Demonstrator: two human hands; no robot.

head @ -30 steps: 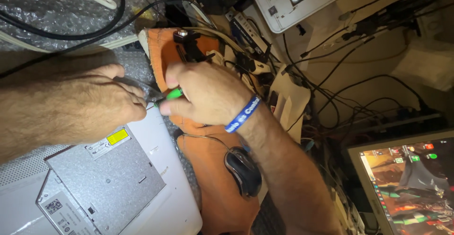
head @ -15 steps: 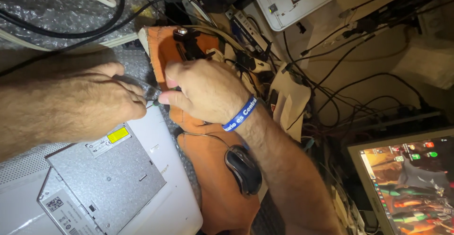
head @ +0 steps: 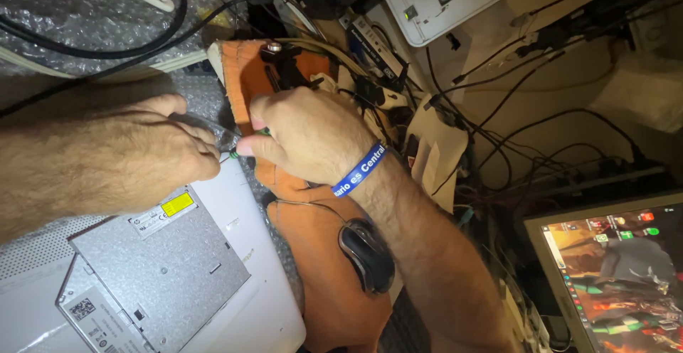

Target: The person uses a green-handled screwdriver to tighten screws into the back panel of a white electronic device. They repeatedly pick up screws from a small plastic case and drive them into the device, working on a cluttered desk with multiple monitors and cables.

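Cluttered and dimly lit, the desk (head: pixel 512 111) is seen from the head view, strewn with dark cables behind the hands and a lit monitor (head: pixel 612 268) well off to the right of them.

Both hands meet near the middle of the view. The left hand (head: pixel 135 154) is closed around a slim metal-tipped tool (head: pixel 213 131), apparently a small screwdriver, though most of it is hidden in the fist. The right hand (head: pixel 306 136) is pinched narrowly on a small green part (head: pixel 249 143) at the tool's end, fingertips touching those of the left. A blue wristband (head: pixel 359 170) is worn on the right wrist.

Just below the left hand, a grey slim optical drive (head: pixel 153 275) is seated in a white laptop base (head: pixel 263 310); its bay is the only container in view, and nothing else is seen inside it. An orange cloth (head: pixel 320 282) lies under and below the right hand, with a black mouse (head: pixel 366 255) resting on it beside the forearm. Bubble wrap (head: pixel 78 19) is spread above the left hand.

For the work to go well, it is judged that the tool tip should be kept square and steady, with the pinch held firm so that the small green part is not dropped among the cables.
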